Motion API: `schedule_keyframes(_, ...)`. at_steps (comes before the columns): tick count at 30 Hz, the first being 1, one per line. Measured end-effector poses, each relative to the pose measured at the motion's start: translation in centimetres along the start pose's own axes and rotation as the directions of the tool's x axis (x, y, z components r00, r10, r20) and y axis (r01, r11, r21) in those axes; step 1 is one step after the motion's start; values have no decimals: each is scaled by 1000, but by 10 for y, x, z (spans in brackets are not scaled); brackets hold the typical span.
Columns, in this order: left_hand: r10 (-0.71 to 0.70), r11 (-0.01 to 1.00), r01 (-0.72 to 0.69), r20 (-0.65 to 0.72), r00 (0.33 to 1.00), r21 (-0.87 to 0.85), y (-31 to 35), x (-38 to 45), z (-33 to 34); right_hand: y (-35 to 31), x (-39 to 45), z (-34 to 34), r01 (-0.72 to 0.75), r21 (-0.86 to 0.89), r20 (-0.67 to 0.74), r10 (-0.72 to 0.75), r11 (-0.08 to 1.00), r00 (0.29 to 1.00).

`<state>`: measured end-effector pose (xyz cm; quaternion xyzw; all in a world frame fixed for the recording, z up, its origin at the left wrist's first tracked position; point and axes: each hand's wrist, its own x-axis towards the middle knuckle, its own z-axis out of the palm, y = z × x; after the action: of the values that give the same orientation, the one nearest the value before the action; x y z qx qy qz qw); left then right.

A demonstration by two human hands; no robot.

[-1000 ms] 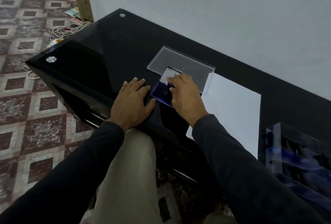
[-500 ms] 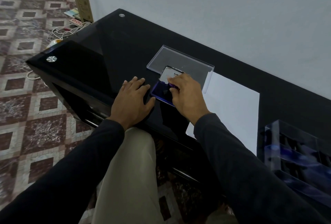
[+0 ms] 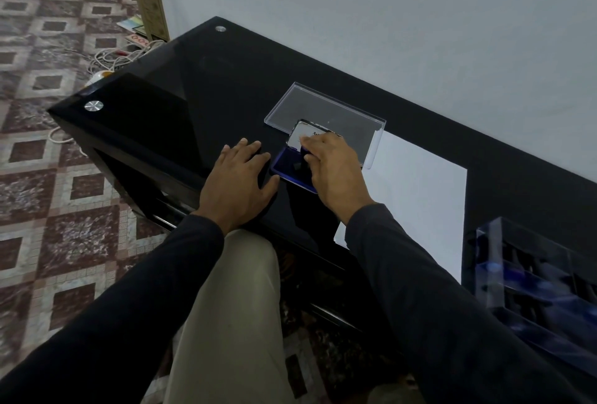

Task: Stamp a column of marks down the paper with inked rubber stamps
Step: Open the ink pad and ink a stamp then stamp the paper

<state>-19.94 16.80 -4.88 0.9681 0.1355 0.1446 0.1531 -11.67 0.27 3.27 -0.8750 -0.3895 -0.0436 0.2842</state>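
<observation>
An open blue ink pad (image 3: 288, 168) lies on the black glass table (image 3: 181, 106), its white-lined lid (image 3: 302, 133) tipped up behind it. My right hand (image 3: 329, 164) hovers over the pad with fingers curled down around a small dark stamp (image 3: 305, 158) pressed onto the ink; most of the stamp is hidden by the fingers. My left hand (image 3: 240, 184) rests flat on the table, fingers spread, its thumb beside the pad's near-left corner. A blank white sheet of paper (image 3: 420, 196) lies just right of the pad.
A clear plastic lid (image 3: 326, 112) lies behind the pad, overlapping the paper's far corner. A clear box with dark stamps in rows (image 3: 536, 277) stands at the right. The table's front edge runs under my wrists; cables (image 3: 109, 59) lie on the tiled floor left.
Both hands stay in nearly the same spots. My right hand's fingers have shifted slightly over the ink pad; the left hand has not moved.
</observation>
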Motion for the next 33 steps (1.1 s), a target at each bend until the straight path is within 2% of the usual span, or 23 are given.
schedule_keyframes(6, 0, 1000, 0, 8, 1000, 9, 0, 1, 1, 7, 3, 8, 12, -97, -10, -13, 995, 1000)
schedule_keyframes(16, 0, 1000, 0, 9, 1000, 13, 0, 1, 1, 7, -1, 5, -36, -68, -64, 32, 997, 997)
schedule_keyframes(24, -6, 1000, 6, 6, 1000, 11, -1, 0, 2, 4, 3, 5, -12, -38, -44, 10, 999, 999)
schedule_keyframes(28, -5, 1000, 5, 1, 1000, 6, 0, 1, 2, 5, 5, 6, -5, -96, -30, 2, 995, 1000)
schedule_keyframes(33, -6, 1000, 6, 11, 1000, 15, 0, 1, 2, 11, 5, 9, -39, -71, -45, 36, 997, 998)
